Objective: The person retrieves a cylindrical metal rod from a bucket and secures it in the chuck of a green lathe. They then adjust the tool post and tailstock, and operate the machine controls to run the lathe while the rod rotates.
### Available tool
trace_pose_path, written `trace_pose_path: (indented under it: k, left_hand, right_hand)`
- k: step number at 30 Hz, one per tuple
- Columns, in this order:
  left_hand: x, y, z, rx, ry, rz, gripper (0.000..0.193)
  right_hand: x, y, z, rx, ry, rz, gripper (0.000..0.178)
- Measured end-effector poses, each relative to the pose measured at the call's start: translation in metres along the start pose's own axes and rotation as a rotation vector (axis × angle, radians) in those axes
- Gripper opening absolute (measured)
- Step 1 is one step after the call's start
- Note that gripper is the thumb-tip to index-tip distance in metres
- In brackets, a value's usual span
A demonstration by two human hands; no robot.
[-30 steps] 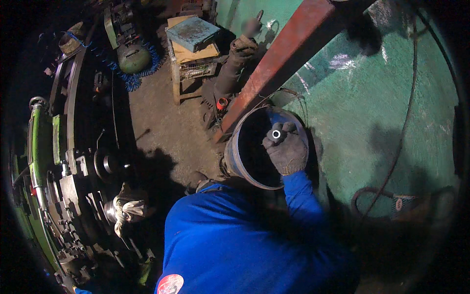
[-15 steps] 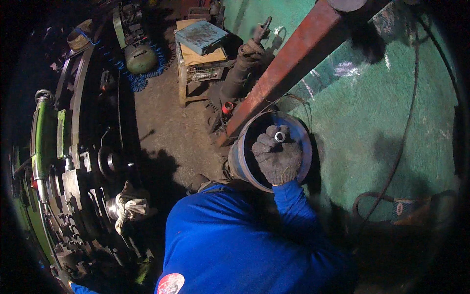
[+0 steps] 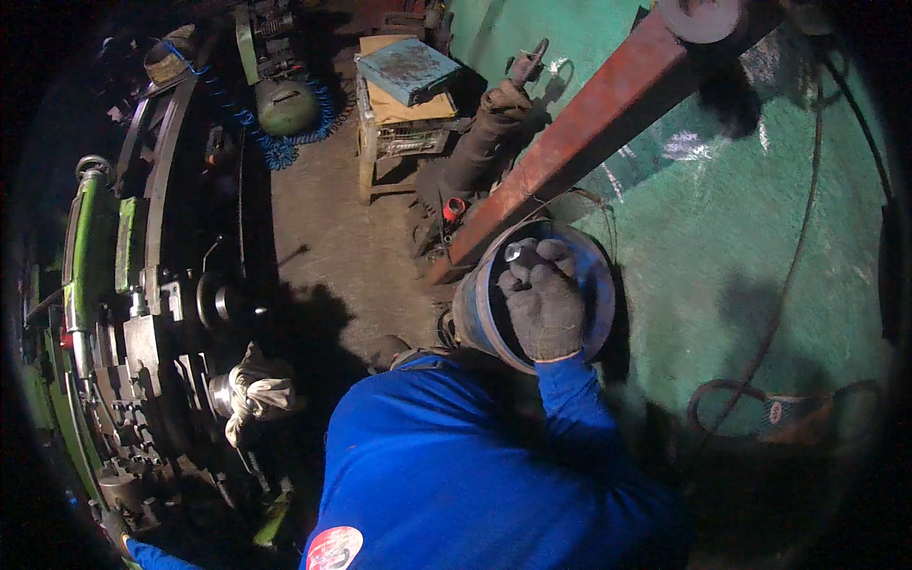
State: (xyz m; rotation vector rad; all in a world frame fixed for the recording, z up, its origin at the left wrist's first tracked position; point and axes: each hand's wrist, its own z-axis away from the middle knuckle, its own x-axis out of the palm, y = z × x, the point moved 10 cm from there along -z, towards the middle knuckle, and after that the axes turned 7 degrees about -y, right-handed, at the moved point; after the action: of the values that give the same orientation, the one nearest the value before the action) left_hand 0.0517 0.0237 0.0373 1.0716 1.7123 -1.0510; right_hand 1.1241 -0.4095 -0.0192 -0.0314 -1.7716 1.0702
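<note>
Here's the gloved right hand (image 3: 544,309) over the mouth of the bluish bucket (image 3: 468,309) — curled snugly round a small shiny metal piece (image 3: 514,252), its bright end showing at the fingertips. Low at far left, the left hand (image 3: 116,525) sits beside the green machine (image 3: 85,252) — too dark to tell its grip.

A green wall (image 3: 708,294) flanks a dim brown floor (image 3: 318,223).

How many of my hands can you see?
2: your right hand, gloved, over the blue bucket; your left hand, dimly visible at lower left, by the green machine.
</note>
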Motion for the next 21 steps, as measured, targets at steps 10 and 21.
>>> trace_pose_path:
  k: [10, 21]
  left_hand:
    - [0.002, -0.019, -0.020, -0.047, -0.088, -0.018, 0.041]
    - [0.004, -0.005, -0.029, -0.056, -0.143, -0.024, 0.041]
  right_hand:
    - [0.112, -0.035, 0.007, -0.228, -0.142, 1.309, 0.041]
    - [0.118, -0.049, 0.023, -0.253, -0.094, 1.526, 0.034]
